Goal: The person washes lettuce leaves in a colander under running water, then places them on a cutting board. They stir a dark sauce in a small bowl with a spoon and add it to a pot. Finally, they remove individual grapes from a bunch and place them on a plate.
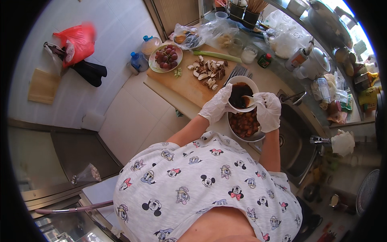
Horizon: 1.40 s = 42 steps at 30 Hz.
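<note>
My gloved left hand (220,103) grips the near left side of a white bowl (254,85) of dark brown sauce (239,90). Pinched in my right hand (267,110), also gloved, is a white spoon (251,101) whose bowl end dips into the sauce. Below the sauce bowl, partly covered by it and by my hands, sits a larger bowl (239,137) of reddish-brown diced food (243,124). Chopped mushrooms (208,71) lie in a heap on the wooden cutting board (178,85). A cleaver-like metal blade (237,73) rests at the board's right edge, partly hidden behind the sauce bowl.
A plate of grapes (166,57) and a green stalk (219,55) are on the board. A glass jar (249,54) and a small green bottle with a red cap (265,60) stand behind. At right is a metal sink (294,136) with a faucet (297,97).
</note>
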Motion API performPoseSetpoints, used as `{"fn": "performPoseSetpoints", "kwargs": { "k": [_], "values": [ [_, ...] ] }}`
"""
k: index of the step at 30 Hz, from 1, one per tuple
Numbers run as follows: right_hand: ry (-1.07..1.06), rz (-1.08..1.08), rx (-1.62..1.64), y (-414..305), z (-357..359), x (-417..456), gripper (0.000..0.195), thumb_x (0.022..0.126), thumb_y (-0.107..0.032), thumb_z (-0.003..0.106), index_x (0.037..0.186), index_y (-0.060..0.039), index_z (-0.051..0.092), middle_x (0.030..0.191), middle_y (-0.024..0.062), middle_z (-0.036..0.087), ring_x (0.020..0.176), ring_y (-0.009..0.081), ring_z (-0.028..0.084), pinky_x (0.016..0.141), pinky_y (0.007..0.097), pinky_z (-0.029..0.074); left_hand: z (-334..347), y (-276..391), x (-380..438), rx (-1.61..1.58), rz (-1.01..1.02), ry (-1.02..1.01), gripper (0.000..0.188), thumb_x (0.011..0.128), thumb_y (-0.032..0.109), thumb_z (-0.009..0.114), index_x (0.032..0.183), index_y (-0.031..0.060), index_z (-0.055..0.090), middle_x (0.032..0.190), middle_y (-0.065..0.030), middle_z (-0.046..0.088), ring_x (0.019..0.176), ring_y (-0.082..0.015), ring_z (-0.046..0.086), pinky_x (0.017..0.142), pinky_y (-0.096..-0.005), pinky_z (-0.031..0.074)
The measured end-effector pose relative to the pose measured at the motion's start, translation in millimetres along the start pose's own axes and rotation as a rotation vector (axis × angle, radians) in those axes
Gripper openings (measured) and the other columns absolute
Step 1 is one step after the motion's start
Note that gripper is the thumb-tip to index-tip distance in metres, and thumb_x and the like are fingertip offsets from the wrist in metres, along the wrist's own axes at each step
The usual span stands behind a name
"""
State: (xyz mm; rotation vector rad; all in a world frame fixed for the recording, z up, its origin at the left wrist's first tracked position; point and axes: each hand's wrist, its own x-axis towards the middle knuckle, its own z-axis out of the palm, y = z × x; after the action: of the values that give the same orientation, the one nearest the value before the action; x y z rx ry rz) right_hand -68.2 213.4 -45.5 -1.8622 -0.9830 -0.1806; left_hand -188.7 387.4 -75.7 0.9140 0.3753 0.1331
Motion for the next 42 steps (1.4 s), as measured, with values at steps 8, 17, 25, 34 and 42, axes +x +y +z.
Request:
{"fn": "performPoseSetpoints", "kwargs": {
  "k": [8, 17, 25, 34, 42],
  "values": [
    [-0.015, -0.004, 0.05, -3, -4, 5, 0.004, 0.089, -0.008, 0.068, 0.091, -0.0051, 0.071, 0.09, 0.0102, 0.072, 0.089, 0.0281, 0.066, 0.082, 0.0388, 0.052, 3, -2, 2, 0.001, 0.032, -0.02, 0.068, 0.103, 0.057, 0.05, 0.151, 0.0089, 0.042, 0.141, -0.0087, 0.054, 0.123, -0.0182, 0.06, 0.088, -0.0337, 0.061],
    [-0.017, 0.036, 0.157, -2, -3, 0, 0.005, 0.091, -0.008, 0.067, 0.09, -0.0066, 0.072, 0.09, 0.0089, 0.072, 0.089, 0.029, 0.066, 0.082, 0.0382, 0.052, 5, -7, 8, 0.02, 0.047, -0.059, 0.07, 0.104, 0.058, 0.048, 0.151, 0.0064, 0.04, 0.142, -0.0103, 0.055, 0.12, -0.0183, 0.063, 0.092, -0.0333, 0.06],
    [-0.006, -0.08, 0.096, -5, -7, -4, 0.005, 0.091, -0.005, 0.067, 0.09, -0.0046, 0.071, 0.092, 0.0077, 0.074, 0.084, 0.0263, 0.066, 0.08, 0.0368, 0.052, 8, -5, 6, 0.02, 0.029, -0.055, 0.07, 0.104, 0.057, 0.047, 0.152, 0.0056, 0.039, 0.142, -0.0113, 0.055, 0.12, -0.0198, 0.064, 0.094, -0.0329, 0.059],
    [-0.044, -0.247, -0.079, -12, -16, 9, 0.021, 0.087, -0.004, 0.072, 0.106, -0.0107, 0.075, 0.089, 0.004, 0.072, 0.086, 0.025, 0.062, 0.08, 0.0356, 0.052, 19, 7, -3, 0.073, 0.036, -0.042, 0.068, 0.106, 0.056, 0.044, 0.151, 0.0049, 0.04, 0.142, -0.0109, 0.056, 0.122, -0.0185, 0.063, 0.098, -0.0338, 0.058],
    [-0.088, -0.182, 0.098, -17, -17, -7, 0.016, 0.088, -0.007, 0.072, 0.103, -0.0116, 0.075, 0.091, 0.0053, 0.072, 0.083, 0.0282, 0.061, 0.08, 0.0383, 0.051, 11, 1, 0, 0.09, 0.024, 0.018, 0.067, 0.106, 0.055, 0.044, 0.15, 0.005, 0.042, 0.141, -0.0102, 0.057, 0.12, -0.0187, 0.063, 0.097, -0.0333, 0.058]
  ]
}}
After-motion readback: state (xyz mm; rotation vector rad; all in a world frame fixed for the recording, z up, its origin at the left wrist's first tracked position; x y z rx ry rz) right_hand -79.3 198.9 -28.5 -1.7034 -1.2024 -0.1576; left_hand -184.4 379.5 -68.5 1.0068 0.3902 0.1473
